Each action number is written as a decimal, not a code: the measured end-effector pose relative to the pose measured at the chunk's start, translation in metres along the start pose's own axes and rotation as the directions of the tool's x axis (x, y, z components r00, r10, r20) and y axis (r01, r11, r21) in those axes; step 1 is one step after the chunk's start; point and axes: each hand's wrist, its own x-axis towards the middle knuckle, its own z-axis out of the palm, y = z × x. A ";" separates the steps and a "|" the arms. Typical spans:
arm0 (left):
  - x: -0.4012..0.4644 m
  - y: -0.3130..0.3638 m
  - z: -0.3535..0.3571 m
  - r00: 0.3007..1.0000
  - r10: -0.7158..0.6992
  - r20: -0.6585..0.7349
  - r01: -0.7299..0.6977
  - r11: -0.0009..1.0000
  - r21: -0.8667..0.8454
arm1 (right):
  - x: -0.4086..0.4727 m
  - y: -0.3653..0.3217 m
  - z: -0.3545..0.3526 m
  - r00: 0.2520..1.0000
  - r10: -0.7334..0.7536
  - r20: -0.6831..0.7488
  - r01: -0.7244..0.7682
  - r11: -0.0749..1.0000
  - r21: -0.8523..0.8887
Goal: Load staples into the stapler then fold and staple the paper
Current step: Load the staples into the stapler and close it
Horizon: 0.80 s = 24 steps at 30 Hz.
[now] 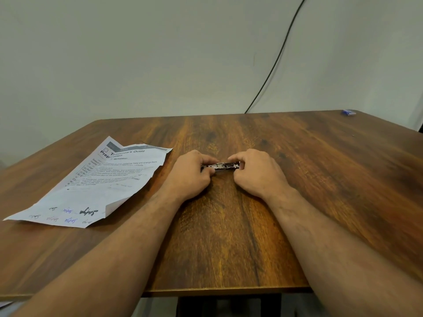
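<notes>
Table [229, 236]: we see a wood-grain top carrying everything, with a dark cable running down the wall behind it.
Paper [91, 186]: a printed, creased sheet with signatures lies flat, well to the left of both hands, not yet folded.
Left hand [190, 173]: our fingers curl round the stapler's left end and pinch it.
Right hand [258, 172]: our fingers curl round its right end, gripping it likewise.
Stapler [219, 167]: it sits between our hands, low over the table's middle, long axis left to right; both hands are equally near. Only its metal middle shows, with small holes; we cannot tell whether staples are in it.
Blue object [349, 112]: small, at the far right corner; perhaps the staple box, too small to tell.
</notes>
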 end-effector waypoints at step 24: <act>0.001 -0.003 -0.008 0.948 -0.216 -0.234 0.138 0.941 -0.308 | 0.014 0.002 0.007 0.936 0.255 -0.243 0.066 0.551 0.832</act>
